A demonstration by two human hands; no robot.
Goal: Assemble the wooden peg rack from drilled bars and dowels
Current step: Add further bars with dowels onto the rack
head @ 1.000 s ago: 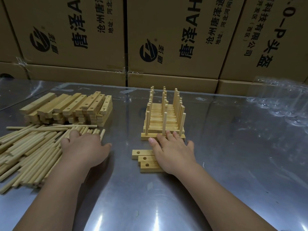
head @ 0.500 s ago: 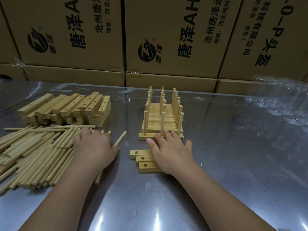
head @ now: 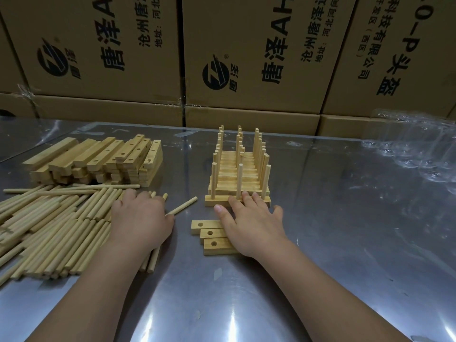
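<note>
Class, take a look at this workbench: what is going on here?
A person is building wooden peg racks. The left hand grips a few dowels at the edge of the loose pile. The right hand lies flat on three drilled bars, fingertips against the row of finished racks. A stack of spare bars waits behind the dowels.

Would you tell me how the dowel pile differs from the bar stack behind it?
The dowel pile is slim round sticks spread loosely; the bar stack is square drilled bars in layers. The left hand lies on the dowel pile; the bar stack is untouched. Both are pale wood.
</note>
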